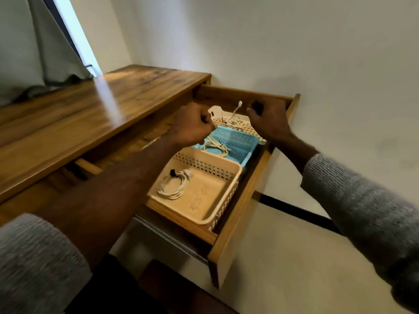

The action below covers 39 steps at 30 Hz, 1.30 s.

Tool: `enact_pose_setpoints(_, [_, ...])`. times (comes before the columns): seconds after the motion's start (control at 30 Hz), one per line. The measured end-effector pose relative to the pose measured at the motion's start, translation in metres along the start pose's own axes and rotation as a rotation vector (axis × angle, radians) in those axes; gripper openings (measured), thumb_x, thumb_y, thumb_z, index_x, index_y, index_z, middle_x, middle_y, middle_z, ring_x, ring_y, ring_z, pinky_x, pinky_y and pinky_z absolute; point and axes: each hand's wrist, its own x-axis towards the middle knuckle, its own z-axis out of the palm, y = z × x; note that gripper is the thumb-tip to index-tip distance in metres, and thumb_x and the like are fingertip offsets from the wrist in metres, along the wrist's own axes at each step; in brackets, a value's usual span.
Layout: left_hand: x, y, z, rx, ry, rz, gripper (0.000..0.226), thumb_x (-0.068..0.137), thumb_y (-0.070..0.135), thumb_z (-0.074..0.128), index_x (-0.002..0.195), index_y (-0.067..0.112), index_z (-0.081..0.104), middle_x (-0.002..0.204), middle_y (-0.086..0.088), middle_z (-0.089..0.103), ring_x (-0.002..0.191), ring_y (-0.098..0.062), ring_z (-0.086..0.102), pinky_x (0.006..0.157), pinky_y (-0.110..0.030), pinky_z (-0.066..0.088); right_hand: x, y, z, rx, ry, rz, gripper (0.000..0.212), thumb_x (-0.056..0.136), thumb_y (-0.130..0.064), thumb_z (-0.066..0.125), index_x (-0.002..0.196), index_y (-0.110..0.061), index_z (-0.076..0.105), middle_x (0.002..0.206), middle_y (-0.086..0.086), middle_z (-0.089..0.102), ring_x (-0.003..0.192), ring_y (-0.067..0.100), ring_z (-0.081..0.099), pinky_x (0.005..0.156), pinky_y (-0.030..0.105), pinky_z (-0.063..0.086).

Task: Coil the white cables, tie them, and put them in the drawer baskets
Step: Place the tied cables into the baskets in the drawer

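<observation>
Hovered, both hands [229,118] curled, contents unclear, over the far cream basket [243,125]; best lowered gently, tie kept snug.

The left hand [192,125] and right hand [267,121] cover much of the far basket [243,123]; its cable [235,114] is mostly hidden between them. Whether either fist pinches anything is unclear. Both sleeves are cut by the edges.
</observation>
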Motion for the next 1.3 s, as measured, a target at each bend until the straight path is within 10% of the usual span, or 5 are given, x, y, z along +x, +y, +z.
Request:
enact_pose_setpoints(0.23, [-0.065, 0.060, 0.039, -0.146, -0.154, 0.221, 0.014, 0.087, 0.028, 0.075, 0.092, 0.015, 0.077, 0.093, 0.003, 0.074, 0.080, -0.003, 0.068, 0.067, -0.022, 0.057, -0.100, 0.017, -0.033, 0.098, 0.115, -0.130, 0.014, 0.093, -0.018, 0.064, 0.093, -0.004, 0.061, 0.091, 0.002, 0.059, 0.082, 0.010, 0.051, 0.067, 0.004, 0.036])
enact_pose_setpoints(0.87, [-0.084, 0.022, 0.020, 0.173, -0.191, 0.267, 0.031, 0.088, 0.024, 0.072, 0.118, 0.018, 0.072, 0.121, 0.005, 0.067, 0.113, -0.009, 0.057, 0.092, -0.030, 0.051, -0.132, -0.006, 0.031, 0.429, 0.111, 0.037, 0.026, 0.097, -0.033, 0.063, 0.110, -0.010, 0.064, 0.113, -0.010, 0.059, 0.105, -0.002, 0.061, 0.086, 0.016, 0.056])
enact_pose_setpoints(1.0, [-0.082, -0.007, 0.007, 0.435, -0.133, 0.346, 0.026, 0.096, 0.031, 0.058, 0.112, 0.017, 0.073, 0.113, -0.004, 0.069, 0.105, -0.018, 0.059, 0.085, -0.041, 0.053, -0.129, -0.023, 0.062, 0.427, 0.049, -0.012, 0.030, 0.099, -0.030, 0.062, 0.122, -0.011, 0.063, 0.126, -0.004, 0.063, 0.112, -0.007, 0.057, 0.093, 0.015, 0.051])
enact_pose_setpoints(1.3, [-0.084, -0.068, -0.047, 1.205, -0.266, 0.365, 0.050, 0.108, 0.032, 0.023, 0.156, 0.021, 0.027, 0.163, -0.002, 0.028, 0.152, -0.025, 0.019, 0.108, -0.045, 0.031, -0.101, -0.073, 0.129, 0.339, -0.202, -0.051, 0.057, 0.097, -0.041, 0.055, 0.145, -0.013, 0.044, 0.150, 0.007, 0.049, 0.137, 0.024, 0.047, 0.115, 0.044, 0.039])
